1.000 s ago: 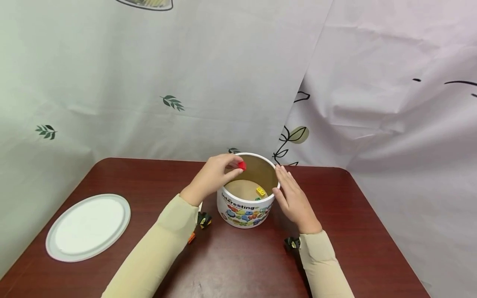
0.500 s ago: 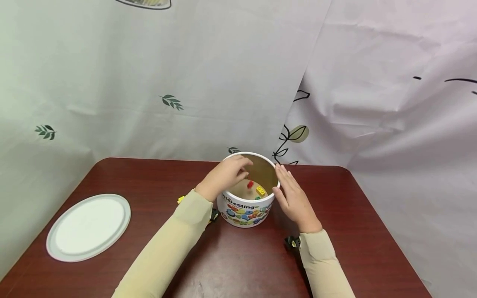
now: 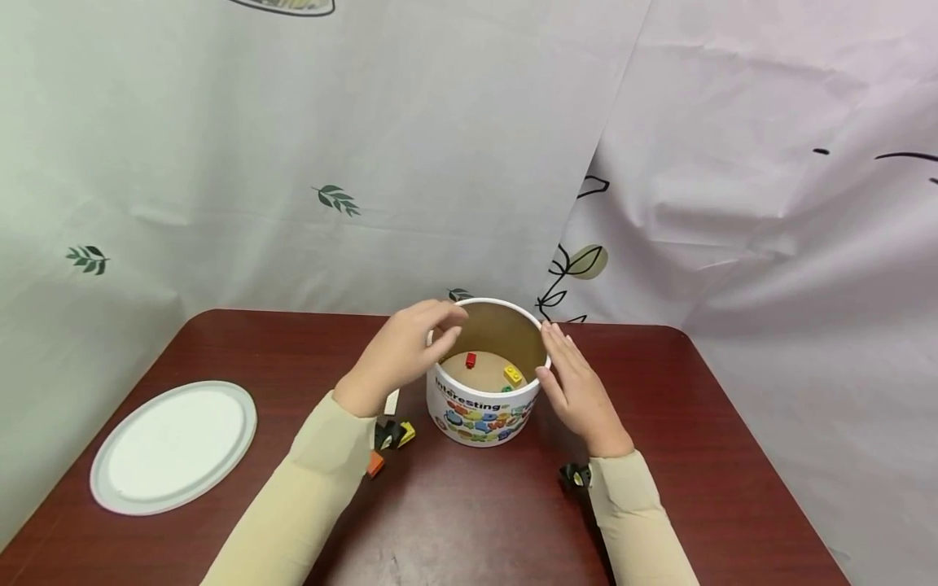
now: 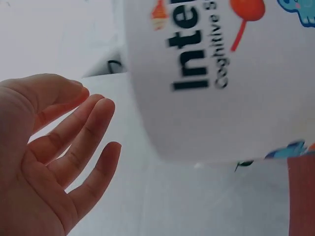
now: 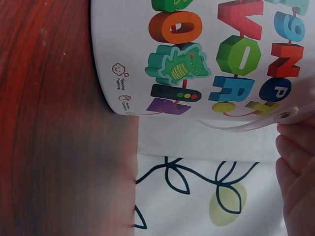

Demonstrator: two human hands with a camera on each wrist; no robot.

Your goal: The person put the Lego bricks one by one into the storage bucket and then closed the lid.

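A white printed bucket [image 3: 479, 419] stands upright on the table, with its mouth facing up. On its floor lie a red toy brick [image 3: 471, 360], a yellow toy brick [image 3: 512, 375] and part of a small green piece [image 3: 506, 389]. My left hand [image 3: 403, 346] hovers at the bucket's left rim with nothing in it. In the left wrist view its fingers [image 4: 91, 132] are loosely bent, apart from the bucket's wall. My right hand [image 3: 582, 396] rests with extended fingers against the right rim. The right wrist view shows its fingertips by the handle's pivot [image 5: 284, 115].
An orange brick [image 3: 375, 464] and a yellow brick [image 3: 407, 432] lie on the table by my left wrist. A white piece [image 3: 392, 402] shows beside the bucket. A round white lid [image 3: 174, 448] lies at the left. A patterned cloth [image 3: 410, 163] hangs behind the table.
My left hand held the red brick over the bucket, let it drop inside, then drew back leftward to the rim. My right hand has stayed at the right rim.
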